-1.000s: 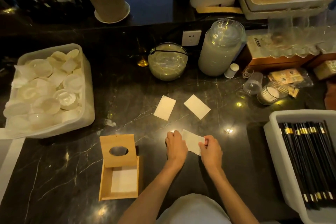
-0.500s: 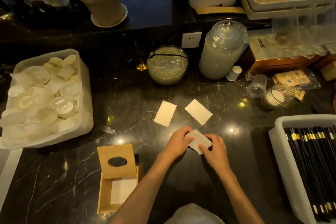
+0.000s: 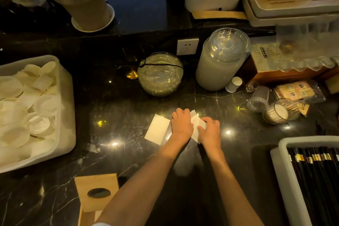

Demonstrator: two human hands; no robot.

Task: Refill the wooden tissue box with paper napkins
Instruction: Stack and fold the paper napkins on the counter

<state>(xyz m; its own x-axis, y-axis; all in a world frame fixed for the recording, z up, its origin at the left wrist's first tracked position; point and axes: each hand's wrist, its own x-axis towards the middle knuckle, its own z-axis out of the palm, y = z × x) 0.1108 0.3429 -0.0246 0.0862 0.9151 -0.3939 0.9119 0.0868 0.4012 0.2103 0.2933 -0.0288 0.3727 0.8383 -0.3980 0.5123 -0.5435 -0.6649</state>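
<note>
Both hands meet over white paper napkins (image 3: pixel 197 124) in the middle of the black marble counter. My left hand (image 3: pixel 182 124) presses on their left side and my right hand (image 3: pixel 210 130) pinches their right edge. Another folded napkin (image 3: pixel 157 129) lies flat just left of my left hand. The wooden tissue box (image 3: pixel 86 216) stands open at the bottom left, its lid (image 3: pixel 97 191) with an oval slot lying across its far end. My left forearm hides part of the box.
A white bin of shallow dishes (image 3: pixel 62 108) sits at the left. Behind the napkins stand a glass bowl (image 3: pixel 160 74) and a tall lidded jar (image 3: pixel 220 60). Small glasses (image 3: pixel 257 100) and a bin of black chopsticks (image 3: pixel 311 180) fill the right side.
Both hands carried the napkin they held forward, onto the right-hand napkin that lay farther back. The view shifted, so the box now sits lower in frame.
</note>
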